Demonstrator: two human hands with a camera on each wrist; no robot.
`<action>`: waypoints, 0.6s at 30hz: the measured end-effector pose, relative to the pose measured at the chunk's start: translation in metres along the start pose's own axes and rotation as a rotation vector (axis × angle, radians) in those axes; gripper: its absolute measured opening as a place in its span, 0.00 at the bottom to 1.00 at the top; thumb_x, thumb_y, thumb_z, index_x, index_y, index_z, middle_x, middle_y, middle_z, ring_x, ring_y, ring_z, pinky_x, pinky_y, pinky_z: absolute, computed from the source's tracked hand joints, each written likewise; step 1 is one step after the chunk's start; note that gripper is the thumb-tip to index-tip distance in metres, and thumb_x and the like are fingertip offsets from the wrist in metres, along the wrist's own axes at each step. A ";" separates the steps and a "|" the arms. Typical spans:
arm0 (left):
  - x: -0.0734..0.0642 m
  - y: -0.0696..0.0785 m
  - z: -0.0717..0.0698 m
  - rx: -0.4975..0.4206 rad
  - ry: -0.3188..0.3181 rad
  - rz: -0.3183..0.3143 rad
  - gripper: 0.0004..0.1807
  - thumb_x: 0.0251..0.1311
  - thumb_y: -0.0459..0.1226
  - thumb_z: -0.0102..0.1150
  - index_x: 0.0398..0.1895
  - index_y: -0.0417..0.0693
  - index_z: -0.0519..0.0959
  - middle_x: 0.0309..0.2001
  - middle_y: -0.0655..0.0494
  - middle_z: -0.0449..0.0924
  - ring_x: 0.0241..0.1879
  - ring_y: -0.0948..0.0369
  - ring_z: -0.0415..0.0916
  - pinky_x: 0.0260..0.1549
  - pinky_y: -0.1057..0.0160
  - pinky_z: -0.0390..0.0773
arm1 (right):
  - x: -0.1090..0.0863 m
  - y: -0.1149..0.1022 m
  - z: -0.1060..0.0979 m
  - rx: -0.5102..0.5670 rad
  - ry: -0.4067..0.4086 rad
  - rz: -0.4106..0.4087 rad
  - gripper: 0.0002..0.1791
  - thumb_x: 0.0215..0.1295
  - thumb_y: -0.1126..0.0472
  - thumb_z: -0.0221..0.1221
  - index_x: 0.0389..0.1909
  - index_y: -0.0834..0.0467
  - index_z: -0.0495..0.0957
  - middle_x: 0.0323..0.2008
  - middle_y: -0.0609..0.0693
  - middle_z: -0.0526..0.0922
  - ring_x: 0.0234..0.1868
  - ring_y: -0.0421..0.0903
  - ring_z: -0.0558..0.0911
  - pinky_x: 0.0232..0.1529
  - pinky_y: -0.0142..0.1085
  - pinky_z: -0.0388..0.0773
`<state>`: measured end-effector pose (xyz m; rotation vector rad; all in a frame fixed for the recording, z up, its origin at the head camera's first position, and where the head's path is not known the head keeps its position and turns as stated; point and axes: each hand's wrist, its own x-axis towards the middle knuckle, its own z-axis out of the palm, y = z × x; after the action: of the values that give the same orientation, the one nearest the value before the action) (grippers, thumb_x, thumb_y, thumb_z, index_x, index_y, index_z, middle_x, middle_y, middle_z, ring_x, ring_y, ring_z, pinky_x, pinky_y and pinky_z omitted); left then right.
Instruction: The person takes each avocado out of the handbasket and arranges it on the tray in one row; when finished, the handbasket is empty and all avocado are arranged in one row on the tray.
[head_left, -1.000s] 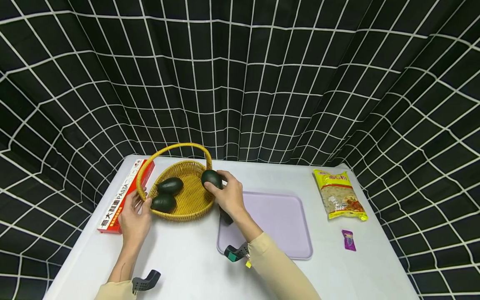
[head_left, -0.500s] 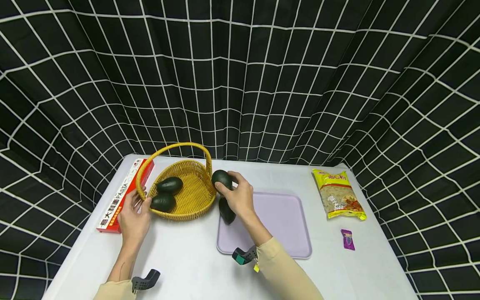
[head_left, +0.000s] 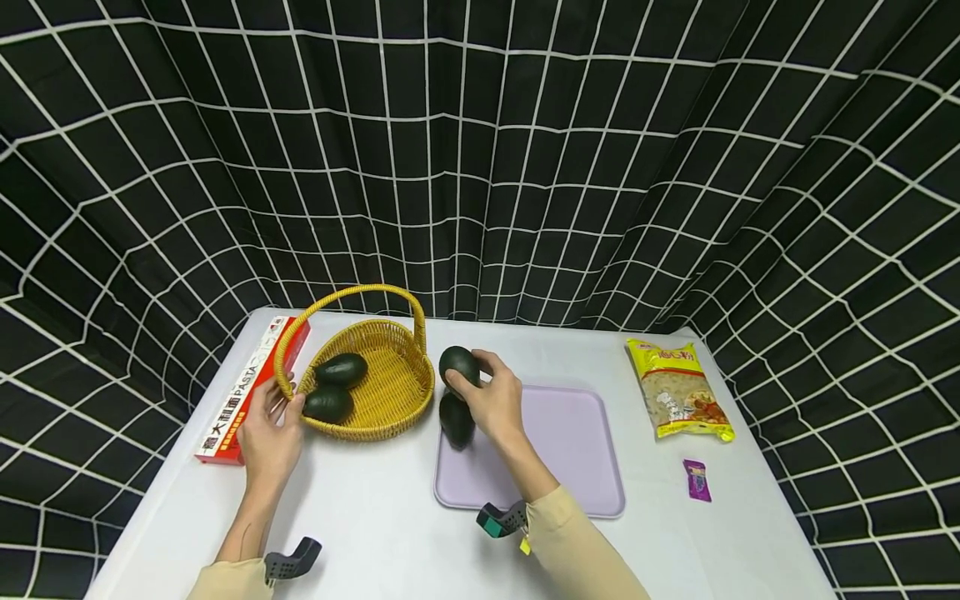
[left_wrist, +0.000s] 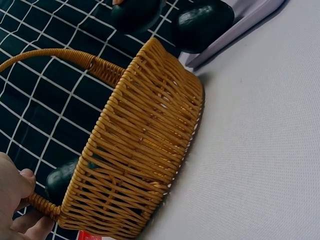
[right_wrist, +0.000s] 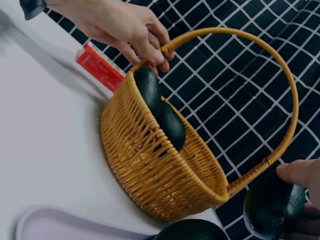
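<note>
My left hand [head_left: 272, 437] grips the yellow wicker basket [head_left: 390, 387] where its arched handle meets the left rim; the left wrist view shows fingers round the handle's foot [left_wrist: 42, 204]. Inside lie two dark green avocados [head_left: 341, 369], side by side at the left. My right hand [head_left: 497, 404] holds another avocado [head_left: 458, 365] between thumb and fingers, right of the basket and over the far left corner of the lilac tray [head_left: 570, 450]. One avocado [head_left: 456, 422] rests at that tray's left edge, just nearer than the held one. In the right wrist view, the held avocado [right_wrist: 270, 207] is partly covered by fingers.
A red and white pasta box [head_left: 243, 400] lies left of the basket, partly behind my left hand. On the right side of the white table [head_left: 360, 517] are a yellow food bag [head_left: 678, 390] and a small purple packet [head_left: 697, 481]. A black grid curtain [head_left: 480, 167] surrounds the table.
My right hand has carried the avocado rightward, from over the basket's right rim to the tray's far left corner. The avocado on the tray shows more fully. My left hand stays on the basket.
</note>
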<state>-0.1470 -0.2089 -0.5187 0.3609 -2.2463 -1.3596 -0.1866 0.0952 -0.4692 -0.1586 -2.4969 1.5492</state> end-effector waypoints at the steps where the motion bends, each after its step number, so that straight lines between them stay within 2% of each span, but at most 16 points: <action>1: 0.000 0.000 0.000 -0.001 0.000 0.001 0.24 0.72 0.35 0.63 0.69 0.41 0.74 0.66 0.40 0.80 0.64 0.43 0.80 0.60 0.80 0.78 | -0.001 0.001 -0.001 -0.003 0.005 0.002 0.32 0.57 0.50 0.77 0.62 0.58 0.81 0.57 0.62 0.87 0.48 0.59 0.90 0.62 0.50 0.86; 9: 0.001 -0.001 0.001 -0.015 0.012 0.024 0.24 0.71 0.34 0.64 0.68 0.40 0.75 0.65 0.41 0.81 0.64 0.44 0.80 0.57 0.85 0.75 | -0.006 0.011 -0.010 -0.022 0.042 0.032 0.32 0.58 0.50 0.76 0.61 0.57 0.81 0.56 0.62 0.87 0.53 0.60 0.89 0.63 0.51 0.85; 11: 0.000 -0.001 0.001 -0.015 0.010 0.018 0.24 0.71 0.34 0.64 0.68 0.40 0.75 0.65 0.41 0.81 0.64 0.44 0.80 0.58 0.82 0.77 | -0.007 0.013 -0.012 -0.014 0.046 0.046 0.32 0.58 0.51 0.76 0.62 0.58 0.81 0.57 0.63 0.86 0.53 0.61 0.89 0.62 0.50 0.86; 16: 0.000 -0.001 0.002 -0.017 0.013 0.016 0.24 0.71 0.34 0.64 0.67 0.41 0.75 0.65 0.42 0.81 0.64 0.45 0.80 0.58 0.83 0.76 | -0.009 0.020 -0.017 -0.008 0.048 0.071 0.33 0.58 0.51 0.76 0.63 0.58 0.80 0.58 0.63 0.86 0.55 0.61 0.88 0.62 0.50 0.86; 18: 0.000 -0.002 0.002 -0.016 0.013 0.019 0.23 0.71 0.34 0.64 0.67 0.40 0.75 0.65 0.42 0.81 0.64 0.45 0.80 0.56 0.87 0.74 | -0.010 0.022 -0.019 -0.012 0.051 0.074 0.33 0.59 0.51 0.76 0.63 0.58 0.80 0.58 0.63 0.86 0.56 0.61 0.87 0.62 0.51 0.86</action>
<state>-0.1476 -0.2082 -0.5210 0.3404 -2.2217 -1.3613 -0.1726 0.1197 -0.4824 -0.2915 -2.4881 1.5373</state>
